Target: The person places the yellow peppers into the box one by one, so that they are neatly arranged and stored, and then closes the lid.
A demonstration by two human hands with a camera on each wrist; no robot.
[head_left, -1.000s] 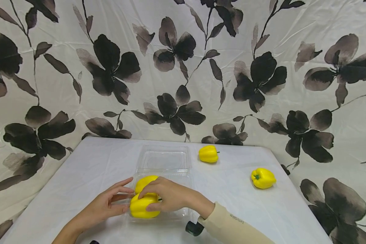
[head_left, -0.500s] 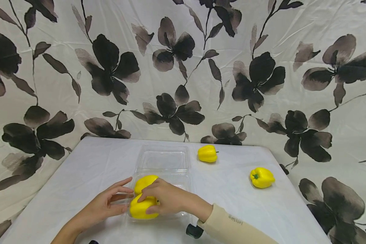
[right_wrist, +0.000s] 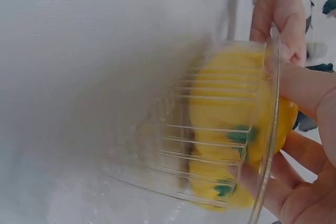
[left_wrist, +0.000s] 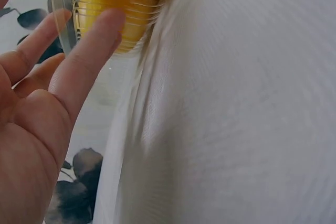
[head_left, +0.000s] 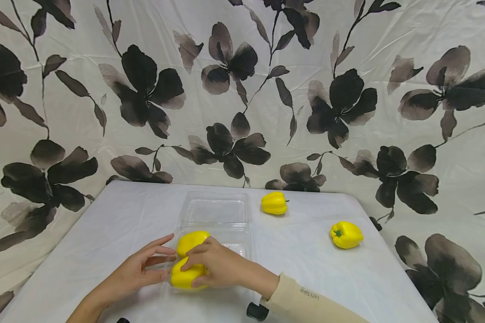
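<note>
Head view: the container [head_left: 236, 246] is thin, clear plastic, rectangular, with its shallow lid [head_left: 215, 211] laid open on the far side. Two glossy, lobed yellow peppers sit in the left part of the base: the near pepper [head_left: 179, 277] and, just beyond it, the far pepper [head_left: 190, 242]. On the table [head_left: 299, 255], covered in smooth white cloth, lie a third pepper [head_left: 274, 203] right of the lid and a fourth pepper [head_left: 346, 235] near the right edge. A backdrop [head_left: 283, 134] printed with dark flowers hangs behind. A small black object [head_left: 257, 311] shows below the beige sleeve [head_left: 307, 298]. The right hand [head_left: 222, 265] partly covers both peppers in the base; its thumb and fingers are curled round the near one. The left hand [head_left: 139, 269] stands at the container's left side, fingers extended and spread.

Left wrist view: yellow shows through the ribbed wall [left_wrist: 139, 3] of the container. One straight digit of the left hand lies across the ribs, apparently touching; another finger meets the rim.

Right wrist view: two green stems [right_wrist: 242, 135] are visible through the plastic. The right hand's fingers reach over the rim; reflections obscure the exact fingertip contact.
</note>
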